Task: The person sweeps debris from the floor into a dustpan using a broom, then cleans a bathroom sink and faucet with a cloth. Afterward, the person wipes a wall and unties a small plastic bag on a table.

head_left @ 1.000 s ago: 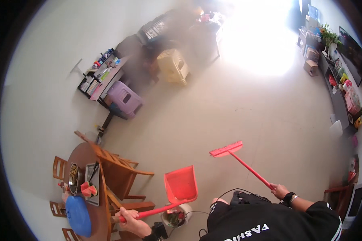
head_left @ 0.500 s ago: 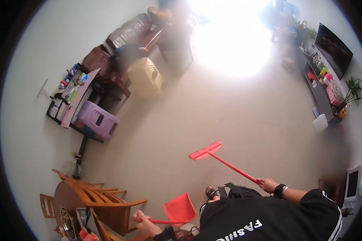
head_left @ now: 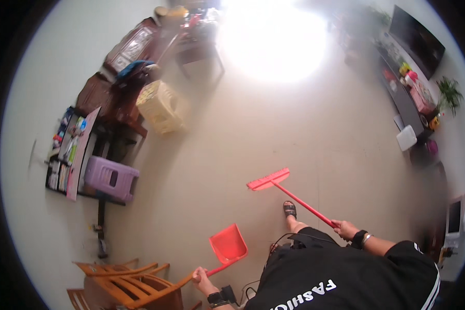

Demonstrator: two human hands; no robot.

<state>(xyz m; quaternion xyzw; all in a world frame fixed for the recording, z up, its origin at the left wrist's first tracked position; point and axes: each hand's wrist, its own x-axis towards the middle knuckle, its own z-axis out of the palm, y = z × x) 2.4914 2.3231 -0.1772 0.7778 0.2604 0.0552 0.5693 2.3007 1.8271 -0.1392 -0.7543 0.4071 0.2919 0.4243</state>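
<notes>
My right hand (head_left: 345,230) is wrapped round the red handle of a broom (head_left: 267,180). The broom's wide head points away from me, to the front left of my body, its bristle edge on the far side. I cannot tell whether it touches the floor. In my left hand (head_left: 204,281) is the handle of a red dustpan (head_left: 228,244), its scoop toward the middle of the room. Dustpan and broom are apart. Black bands circle both my wrists.
Wooden chairs (head_left: 134,284) stand close by my left hand. Farther left are a purple stool (head_left: 112,178), a cream stool (head_left: 161,107) and a small desk (head_left: 86,155) with books. A low TV cabinet (head_left: 405,98) lines the right wall. Pale floor (head_left: 274,124) lies ahead; glare whitens its far end.
I have stepped forward, one sandalled foot now out in front. The table and chairs have slid back in view. My left hand has moved the dustpan forward; both hands keep their hold.
</notes>
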